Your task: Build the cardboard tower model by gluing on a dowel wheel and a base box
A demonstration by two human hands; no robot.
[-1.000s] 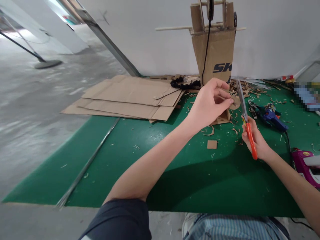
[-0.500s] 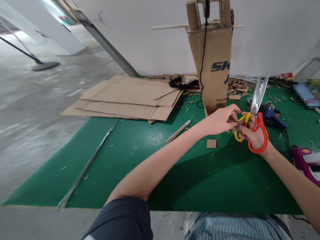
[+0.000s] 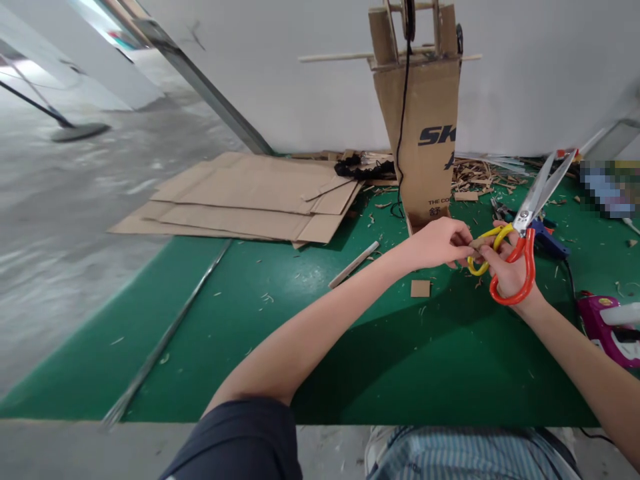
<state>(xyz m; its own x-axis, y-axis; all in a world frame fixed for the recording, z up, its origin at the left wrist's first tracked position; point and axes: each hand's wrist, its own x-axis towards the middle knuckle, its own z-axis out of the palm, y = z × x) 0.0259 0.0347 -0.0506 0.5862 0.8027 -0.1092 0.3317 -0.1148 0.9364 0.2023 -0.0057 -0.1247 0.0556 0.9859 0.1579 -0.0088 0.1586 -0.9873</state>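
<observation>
My right hand [image 3: 510, 270] is closed, with scissors [image 3: 524, 217] hooked through it. One handle is red and the other yellow, and the metal blades point up and away, slightly apart. Close against it, my left hand [image 3: 440, 241] is closed in a pinch. Between the fingertips of both hands is a small brown piece [image 3: 477, 245], mostly hidden by the fingers. A small cardboard square [image 3: 421, 289] lies flat on the green table just below my left hand. Behind the hands stands a tall cardboard structure [image 3: 425, 127] with wooden sticks through its top.
Flat cardboard sheets [image 3: 250, 193] lie stacked at the back left. A pale stick [image 3: 354, 265] rests left of my hands. Further right are a blue glue gun [image 3: 550, 240], pliers [image 3: 501, 209] and a magenta tool [image 3: 605, 327]. Cardboard scraps [image 3: 483, 177] are heaped along the wall.
The scissors have tilted, their blades leaning further to the right. Both hands stay together with only a slight shift, and the whole view has moved a little.
</observation>
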